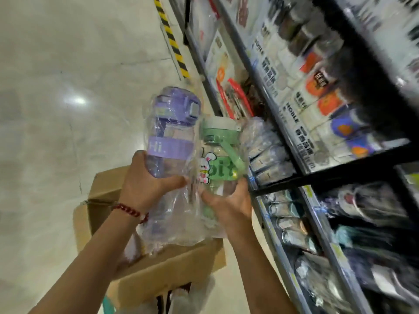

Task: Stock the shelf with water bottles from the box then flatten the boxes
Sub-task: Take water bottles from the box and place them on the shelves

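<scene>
Left hand point(145, 186) around purple bottle point(169, 137)

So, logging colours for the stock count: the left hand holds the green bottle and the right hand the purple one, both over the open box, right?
Swapped. In the head view the left hand holds the purple bottle and the right hand the green bottle, both over the open box.

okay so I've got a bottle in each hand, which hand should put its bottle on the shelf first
Probably the right hand. Its green bottle is nearest the shelf, which runs along the right side. The left hand holds the purple bottle farther out, over the box.
</scene>
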A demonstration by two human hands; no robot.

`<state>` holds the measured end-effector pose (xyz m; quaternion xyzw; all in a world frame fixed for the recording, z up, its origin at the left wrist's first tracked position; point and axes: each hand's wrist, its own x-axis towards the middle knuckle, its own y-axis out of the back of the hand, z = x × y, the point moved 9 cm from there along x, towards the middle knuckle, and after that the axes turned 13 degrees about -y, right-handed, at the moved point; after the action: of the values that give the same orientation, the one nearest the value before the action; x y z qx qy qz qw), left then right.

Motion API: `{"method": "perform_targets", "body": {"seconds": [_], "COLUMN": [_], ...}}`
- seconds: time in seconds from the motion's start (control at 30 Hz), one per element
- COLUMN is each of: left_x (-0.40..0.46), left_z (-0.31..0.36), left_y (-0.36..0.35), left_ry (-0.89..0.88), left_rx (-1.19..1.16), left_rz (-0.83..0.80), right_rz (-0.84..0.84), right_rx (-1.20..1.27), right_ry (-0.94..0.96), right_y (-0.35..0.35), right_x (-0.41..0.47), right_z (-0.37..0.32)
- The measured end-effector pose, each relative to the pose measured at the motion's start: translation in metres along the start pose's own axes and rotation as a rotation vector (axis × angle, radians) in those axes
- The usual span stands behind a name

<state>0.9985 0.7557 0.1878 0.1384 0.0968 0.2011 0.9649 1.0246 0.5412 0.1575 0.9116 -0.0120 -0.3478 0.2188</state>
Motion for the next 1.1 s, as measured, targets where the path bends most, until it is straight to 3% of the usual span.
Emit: {"method": "perform_targets", "body": {"seconds": [0.2, 0.4, 0.67, 1.0, 1.1], "left_x": [-0.051, -0.123, -0.228, -0.409, -0.455], "left_z": [0.121, 0.196, 0.238, 0.305, 0.313], "left_y": [0.006, -0.002, -0.038, -0.112, -0.132], "left_ry": [-0.143, -0.287, -0.407, -0.527, -0.565], "left_rx": [-0.041, -0.043, -0.173, -0.339, -0.355], "left_rz": [-0.169, -0.379, -0.698, -1.175, -1.250], "right_rz": [0.141, 0.368, 0.786, 1.284, 1.357], "right_rx": [0.173, 0.377, 0.635, 0.752, 0.790], "right_ry": [0.057, 0.059, 0.037, -0.025, -0.051], "right_y": [0.108, 0.180, 0.209, 0.269, 0.282], "right_x": [-0.119, -0.240, -0.381, -0.538, -0.565], "right_z": [-0.039, -0.026, 0.066, 0.185, 0.218]}}
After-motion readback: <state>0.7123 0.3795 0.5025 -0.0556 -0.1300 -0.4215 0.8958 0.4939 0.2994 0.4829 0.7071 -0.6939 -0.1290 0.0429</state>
